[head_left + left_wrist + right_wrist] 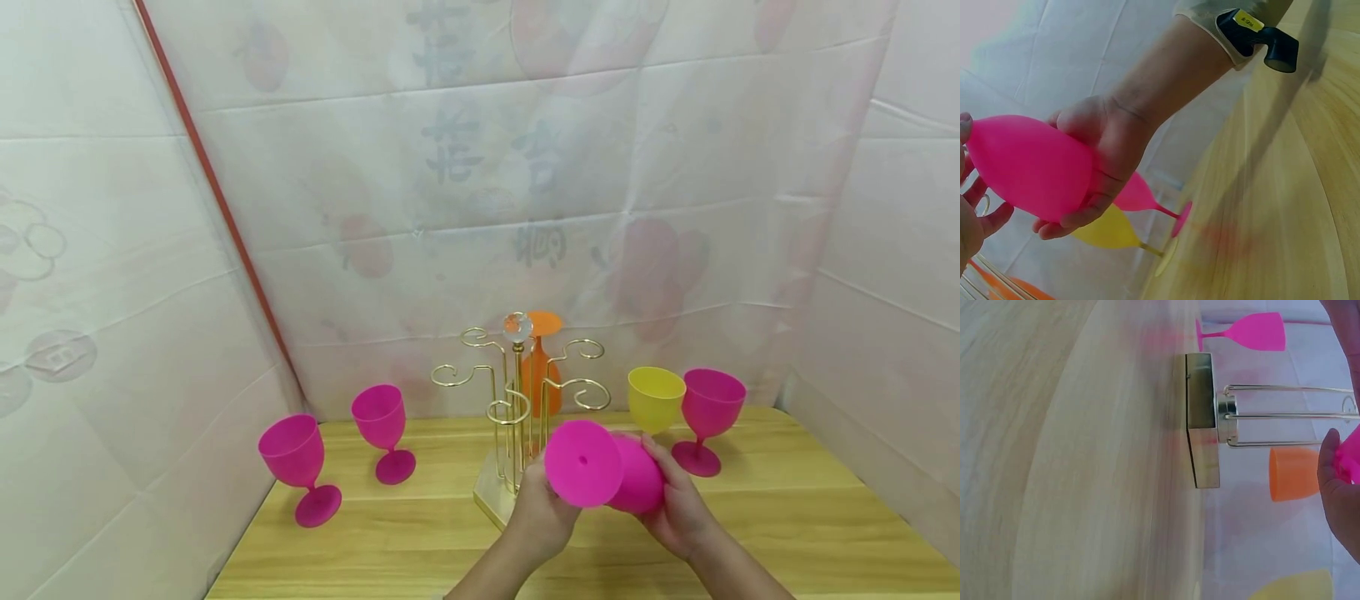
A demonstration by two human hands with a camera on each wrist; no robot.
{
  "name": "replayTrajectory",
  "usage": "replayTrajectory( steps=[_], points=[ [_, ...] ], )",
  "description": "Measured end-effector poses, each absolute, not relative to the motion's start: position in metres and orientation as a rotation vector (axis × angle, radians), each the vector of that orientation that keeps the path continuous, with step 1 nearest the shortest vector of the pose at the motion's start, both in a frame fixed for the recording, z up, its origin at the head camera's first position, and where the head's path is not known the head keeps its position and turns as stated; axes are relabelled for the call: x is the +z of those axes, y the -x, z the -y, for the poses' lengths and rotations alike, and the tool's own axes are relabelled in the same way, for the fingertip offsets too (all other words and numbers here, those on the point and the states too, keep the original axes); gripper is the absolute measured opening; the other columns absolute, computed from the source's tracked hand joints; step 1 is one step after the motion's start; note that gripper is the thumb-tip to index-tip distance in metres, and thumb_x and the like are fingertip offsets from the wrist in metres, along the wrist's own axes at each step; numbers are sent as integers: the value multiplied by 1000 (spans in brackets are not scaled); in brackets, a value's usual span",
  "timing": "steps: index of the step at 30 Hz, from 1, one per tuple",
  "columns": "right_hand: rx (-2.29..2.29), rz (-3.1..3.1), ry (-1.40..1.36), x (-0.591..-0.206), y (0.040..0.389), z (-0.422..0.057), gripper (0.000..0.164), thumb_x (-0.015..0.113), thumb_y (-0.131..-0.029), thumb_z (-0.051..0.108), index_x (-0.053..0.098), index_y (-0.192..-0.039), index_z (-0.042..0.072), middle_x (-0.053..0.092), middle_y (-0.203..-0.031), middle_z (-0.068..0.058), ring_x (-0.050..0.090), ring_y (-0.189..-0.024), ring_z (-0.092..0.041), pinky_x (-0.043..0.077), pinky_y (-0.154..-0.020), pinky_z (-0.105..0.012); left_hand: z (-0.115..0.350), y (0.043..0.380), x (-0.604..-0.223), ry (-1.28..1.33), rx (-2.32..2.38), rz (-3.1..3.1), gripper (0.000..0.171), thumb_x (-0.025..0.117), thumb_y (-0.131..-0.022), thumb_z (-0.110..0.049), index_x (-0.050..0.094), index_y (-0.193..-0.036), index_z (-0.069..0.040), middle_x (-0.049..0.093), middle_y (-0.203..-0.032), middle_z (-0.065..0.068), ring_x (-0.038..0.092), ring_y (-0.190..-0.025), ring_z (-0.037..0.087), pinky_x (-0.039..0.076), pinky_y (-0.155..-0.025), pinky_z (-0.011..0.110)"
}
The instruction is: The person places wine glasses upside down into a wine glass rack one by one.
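Both hands hold a pink plastic goblet [637,479] in front of a gold wire goblet rack [517,417]. The goblet is tipped so that its round foot faces the head camera. My left hand [542,518] grips it near the stem, behind the foot; the stem itself is hidden. My right hand [681,510] has its fingers curled round the bowl, and the left wrist view shows that hand [1107,144] cupping the rim end. On the rack's far side an orange goblet [546,367] is upside down, with its foot near the top of the rack.
Two pink goblets, one nearer [294,450] and one farther [380,417], stand upright left of the rack. At the right, a yellow goblet [655,400] stands beside another pink goblet [712,404]. The wooden table [375,550] meets hanging printed cloth [450,208] behind and at the sides.
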State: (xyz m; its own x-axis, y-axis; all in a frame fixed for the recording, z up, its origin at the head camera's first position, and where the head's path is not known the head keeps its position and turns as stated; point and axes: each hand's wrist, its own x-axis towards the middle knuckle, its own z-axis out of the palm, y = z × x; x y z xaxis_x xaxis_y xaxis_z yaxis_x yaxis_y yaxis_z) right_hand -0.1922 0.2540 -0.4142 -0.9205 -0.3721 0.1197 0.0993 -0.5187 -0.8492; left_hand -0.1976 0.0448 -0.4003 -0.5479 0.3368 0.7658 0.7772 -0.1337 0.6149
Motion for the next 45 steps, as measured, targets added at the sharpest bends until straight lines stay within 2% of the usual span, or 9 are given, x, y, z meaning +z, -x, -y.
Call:
replayTrajectory(
  steps=[5, 10, 14, 21, 26, 31, 37, 41, 45],
  points=[
    [-2466, -1660, 432, -416, 193, -252, 39, 25, -108, 38, 57, -130, 31, 62, -122, 13, 61, -108, -11, 56, -89, -37, -43, 198, -397, 1240, -1833, 1805, 23, 56, -97, -7, 60, -120, -9, 66, -112, 11, 63, -110, 15, 55, -92, 33],
    [-2353, -2151, 450, -417, 191, -249, 38, 32, -108, 27, 47, -139, 10, 59, -124, 12, 61, -110, -9, 57, -86, -35, -40, 198, -395, 1201, -1917, 1881, 25, 53, -102, -15, 57, -126, -12, 63, -124, 8, 57, -124, 20, 50, -101, 34],
    [-2187, -2530, 538, -417, 188, -247, 36, 42, -105, 13, 46, -139, 2, 61, -123, 12, 59, -112, -2, 55, -86, -24, -40, 198, -393, 1169, -1899, 1921, 27, 52, -102, -17, 55, -129, -15, 62, -126, 6, 60, -120, 19, 51, -98, 33],
    [-1746, -2994, 1014, -415, 184, -242, 63, 72, -83, -2, 48, -141, 13, 57, -131, 7, 54, -118, -1, 50, -93, -18, -39, 196, -392, 1113, -1882, 1973, 26, 53, -102, -19, 57, -128, -19, 61, -123, 4, 62, -112, 16, 54, -92, 31],
    [-1574, -3157, 1314, -415, 185, -235, 81, 88, -67, 3, 51, -138, 8, 59, -128, 0, 54, -117, -6, 51, -90, -15, -40, 198, -392, 1091, -1812, 1982, 23, 55, -101, -22, 63, -122, -18, 62, -120, 2, 62, -110, 15, 55, -91, 31],
    [-1523, -3201, 1473, -414, 185, -230, 88, 91, -62, 6, 49, -140, 2, 58, -132, -5, 55, -117, -6, 51, -88, -12, -41, 197, -392, 1091, -1769, 1934, 24, 59, -99, -17, 65, -122, -17, 61, -123, 3, 59, -110, 15, 56, -88, 30],
    [-1535, -3246, 1287, -411, 179, -228, 89, 90, -65, 6, 46, -143, 5, 56, -133, -2, 54, -116, -2, 57, -77, -19, -40, 196, -391, 1052, -1808, 1981, 29, 63, -97, -20, 63, -126, -21, 60, -127, -1, 55, -115, 15, 54, -90, 30],
    [-1646, -3215, 1102, -410, 176, -230, 78, 86, -69, 1, 50, -138, 9, 58, -125, 4, 56, -110, 0, 59, -74, -26, -38, 197, -393, 1079, -1791, 2020, 33, 63, -97, -23, 61, -130, -21, 59, -128, -1, 55, -117, 19, 53, -92, 31],
    [-1762, -3139, 1017, -406, 174, -232, 66, 81, -73, -5, 53, -133, 6, 59, -122, 8, 59, -107, 0, 59, -74, -25, -34, 198, -398, 1147, -1799, 2079, 52, 70, -92, -26, 51, -141, -24, 54, -138, -3, 52, -123, 16, 51, -97, 32]
  ],
)
